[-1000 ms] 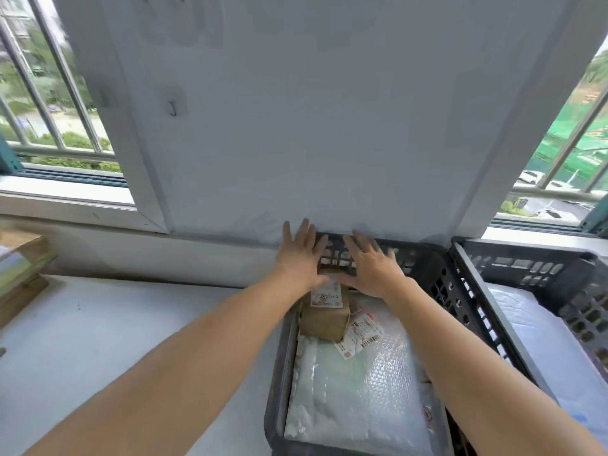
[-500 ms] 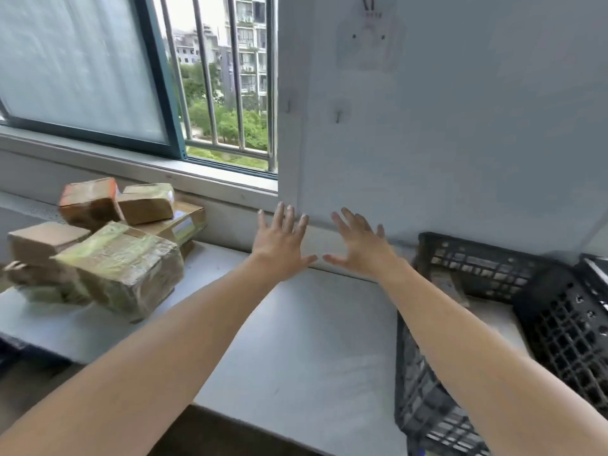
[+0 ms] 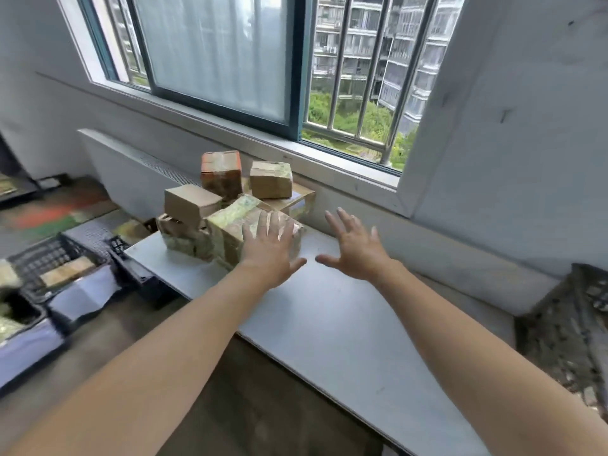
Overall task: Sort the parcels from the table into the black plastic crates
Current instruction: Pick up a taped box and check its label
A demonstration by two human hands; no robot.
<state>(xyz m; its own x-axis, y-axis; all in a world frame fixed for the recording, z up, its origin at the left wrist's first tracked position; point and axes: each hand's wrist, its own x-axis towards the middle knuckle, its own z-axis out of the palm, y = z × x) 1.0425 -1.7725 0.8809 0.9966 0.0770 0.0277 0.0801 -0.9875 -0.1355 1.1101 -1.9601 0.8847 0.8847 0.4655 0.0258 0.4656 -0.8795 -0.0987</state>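
Note:
A pile of several brown cardboard parcels (image 3: 230,205) sits at the far left end of the white table (image 3: 345,324), under the window. The nearest one is a large tape-wrapped box (image 3: 230,225). My left hand (image 3: 268,250) is spread open in front of that box, at or just short of its near right side. My right hand (image 3: 357,248) is open with fingers apart, over the table just right of the pile, holding nothing. A black plastic crate (image 3: 566,327) shows blurred at the right edge.
Low on the left stand more black crates (image 3: 42,261) holding parcels and grey bags. A radiator (image 3: 131,172) runs along the wall behind the pile. The window sill (image 3: 329,159) juts out above the table's far edge.
The view swung left from the right-hand crate to the parcel pile. Both hands left the small box in that crate and travelled empty across the table to the pile.

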